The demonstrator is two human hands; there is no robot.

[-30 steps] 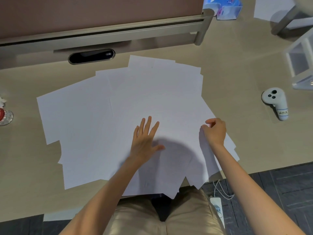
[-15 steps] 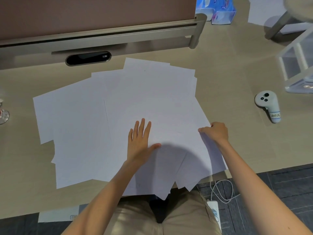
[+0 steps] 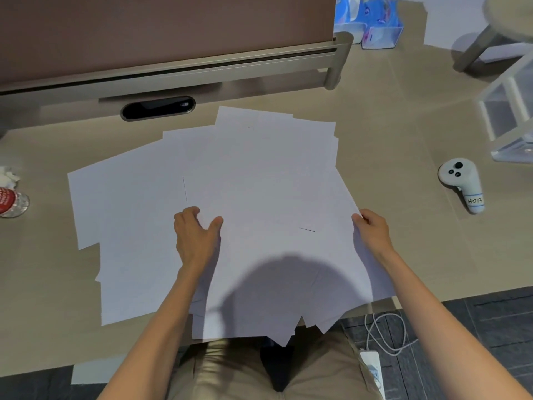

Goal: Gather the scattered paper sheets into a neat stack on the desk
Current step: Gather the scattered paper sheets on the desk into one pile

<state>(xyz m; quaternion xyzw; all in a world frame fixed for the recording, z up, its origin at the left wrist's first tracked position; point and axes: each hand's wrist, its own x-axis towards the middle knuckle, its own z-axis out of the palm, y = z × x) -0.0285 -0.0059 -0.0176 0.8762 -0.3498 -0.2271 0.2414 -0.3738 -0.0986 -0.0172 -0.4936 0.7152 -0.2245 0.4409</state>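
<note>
The task is at an early stage, by my reading. The sheets (image 3: 259, 174) lie in 1 loose, overlapping spread across the middle of the bench (image 3: 403, 125), corners fanned out at many angles. Some near corners hang over the front edge above the person's lap. No squared stack shows anywhere.

The left hand (image 3: 196, 238) sits at the left edge of an upper sheet, fingers curled round that edge and thumb on top, so it grips paper. The right hand (image 3: 375, 232) pinches the right edge of the central sheets, fingers curled with the tips on the paper. Between the 2 hands lies the central bunch. The wide sheets to the left lie outside that hold.

What is left, as I judge it: draw the outer sheets in, bring the edges level, then set the pile down square.

The paper is plain white, thin, matte and rectangular, and it lies flat without visible creases. It looks likely to slide easily over the smooth, pale tan bench top.

A white plastic controller (image 3: 458, 180) with dark buttons lies well to the right. A clear bottle (image 3: 11, 200) with a red label stands at the far left.
</note>
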